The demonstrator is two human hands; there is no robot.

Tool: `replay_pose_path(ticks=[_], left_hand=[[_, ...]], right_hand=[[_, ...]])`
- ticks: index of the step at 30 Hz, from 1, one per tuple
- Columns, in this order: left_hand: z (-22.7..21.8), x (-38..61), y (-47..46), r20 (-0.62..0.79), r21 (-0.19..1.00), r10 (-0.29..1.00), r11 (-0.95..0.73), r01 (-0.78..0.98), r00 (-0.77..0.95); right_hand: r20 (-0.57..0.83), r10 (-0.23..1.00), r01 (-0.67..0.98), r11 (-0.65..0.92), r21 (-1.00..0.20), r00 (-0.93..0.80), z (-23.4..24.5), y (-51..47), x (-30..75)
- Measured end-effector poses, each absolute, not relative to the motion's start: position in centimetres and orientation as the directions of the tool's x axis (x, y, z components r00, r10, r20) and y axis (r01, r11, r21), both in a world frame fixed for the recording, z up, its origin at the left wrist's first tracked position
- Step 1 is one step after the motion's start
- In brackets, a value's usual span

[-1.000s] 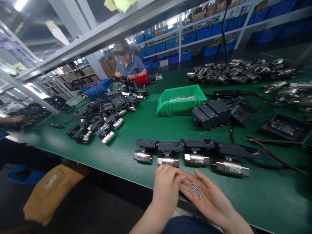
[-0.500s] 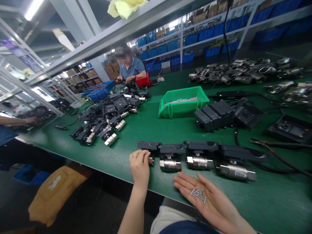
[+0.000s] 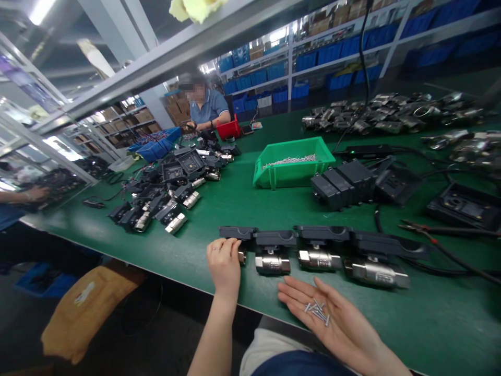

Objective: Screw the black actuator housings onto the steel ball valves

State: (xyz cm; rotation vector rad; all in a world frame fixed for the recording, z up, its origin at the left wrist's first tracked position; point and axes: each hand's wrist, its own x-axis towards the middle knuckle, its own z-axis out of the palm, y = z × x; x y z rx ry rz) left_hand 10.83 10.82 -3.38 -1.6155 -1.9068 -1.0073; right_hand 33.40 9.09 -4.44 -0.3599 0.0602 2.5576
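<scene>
At near edge of green bench [image 3: 219, 209], left hand [image 3: 224, 262] curled over leftmost valve [image 3: 238, 245] in row of four; right hand [image 3: 329, 318] flat open — small screws [image 3: 317, 311] loose on palm. Best keep palm level, steady valve firmly.

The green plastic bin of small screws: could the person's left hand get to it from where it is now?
Probably yes. The left hand rests on the leftmost metal valve with a black cap, and bare green table lies between that and the green plastic bin. Nothing blocks the way, though it looks a long stretch.
</scene>
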Motion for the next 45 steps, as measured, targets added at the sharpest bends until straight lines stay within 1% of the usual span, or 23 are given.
replay_pose_path(ticks=[5,9,11,12,13,15,16,17,19,22,24,26,27,29,30,32,34,35,40,45], left_hand=[[-3.8,10.4,11.0,0.766,0.236,0.602,0.061,0.970,-0.224],[-3.6,11.0,10.2,0.760,0.194,0.625,0.043,0.980,-0.178],[-3.1,12.2,9.1,0.751,0.207,0.641,0.003,0.978,-0.161],[-2.8,13.0,8.4,0.735,0.240,0.663,-0.054,0.969,-0.145],[-2.5,14.0,7.7,0.705,0.290,0.701,-0.145,0.946,-0.109],[-2.1,16.0,6.5,0.603,0.416,0.796,-0.359,0.835,0.042],[-1.9,16.9,6.1,0.541,0.470,0.829,-0.438,0.766,0.142],[-1.8,17.6,5.9,0.472,0.507,0.852,-0.474,0.720,0.228],[-1.7,18.6,6.0,0.335,0.515,0.886,-0.457,0.725,0.321],[-1.6,19.1,6.5,0.149,0.467,0.928,-0.369,0.804,0.340],[-1.4,19.2,6.7,0.097,0.463,0.931,-0.356,0.812,0.353],[-1.1,19.2,6.7,0.123,0.497,0.929,-0.362,0.789,0.349],[-1.0,19.0,6.7,0.164,0.527,0.930,-0.364,0.768,0.328],[-0.7,18.5,6.8,0.299,0.575,0.934,-0.338,0.745,0.193],[-0.6,18.0,7.1,0.388,0.573,0.918,-0.308,0.759,0.079],[-0.8,16.8,7.8,0.557,0.523,0.818,-0.210,0.826,-0.144],[-1.3,15.8,8.7,0.659,0.455,0.712,-0.123,0.882,-0.241],[-1.7,15.4,9.2,0.682,0.432,0.688,-0.104,0.896,-0.249],[-3.6,15.0,10.5,0.716,0.371,0.661,-0.092,0.924,-0.222],[-4.1,15.3,10.5,0.762,0.269,0.631,-0.103,0.958,-0.146]], right_hand=[[-0.281,0.533,-0.542,-0.839,-0.053,-0.798,-4.2,9.2,33.3],[-0.284,0.556,-0.561,-0.825,-0.070,-0.781,-4.0,9.2,33.2],[-0.277,0.570,-0.575,-0.815,-0.071,-0.773,-4.0,9.3,33.2],[-0.272,0.575,-0.579,-0.812,-0.073,-0.772,-4.0,9.3,33.2],[-0.266,0.580,-0.583,-0.809,-0.076,-0.770,-4.0,9.3,33.1],[-0.250,0.592,-0.589,-0.803,-0.093,-0.766,-4.2,9.2,33.1],[-0.245,0.598,-0.592,-0.799,-0.104,-0.763,-4.3,9.2,33.0],[-0.241,0.605,-0.596,-0.794,-0.118,-0.759,-4.4,9.1,33.0],[-0.227,0.615,-0.599,-0.788,-0.144,-0.755,-4.6,9.0,32.9],[-0.180,0.612,-0.591,-0.791,-0.158,-0.770,-4.7,8.9,32.9],[-0.154,0.608,-0.589,-0.794,-0.152,-0.779,-4.7,8.8,33.0],[-0.135,0.610,-0.594,-0.792,-0.140,-0.781,-4.7,8.9,33.0],[-0.126,0.614,-0.601,-0.789,-0.129,-0.779,-4.7,8.9,33.1],[-0.112,0.605,-0.597,-0.796,-0.100,-0.788,-4.7,9.0,33.3],[-0.110,0.595,-0.588,-0.804,-0.088,-0.796,-4.7,9.0,33.3],[-0.118,0.575,-0.570,-0.818,-0.070,-0.810,-4.8,9.1,33.4],[-0.127,0.568,-0.564,-0.823,-0.071,-0.813,-4.8,9.2,33.4],[-0.132,0.571,-0.567,-0.821,-0.071,-0.810,-4.9,9.2,33.4],[-0.148,0.574,-0.571,-0.818,-0.061,-0.806,-5.0,9.2,33.4],[-0.163,0.578,-0.575,-0.815,-0.069,-0.800,-4.9,9.0,33.4]])
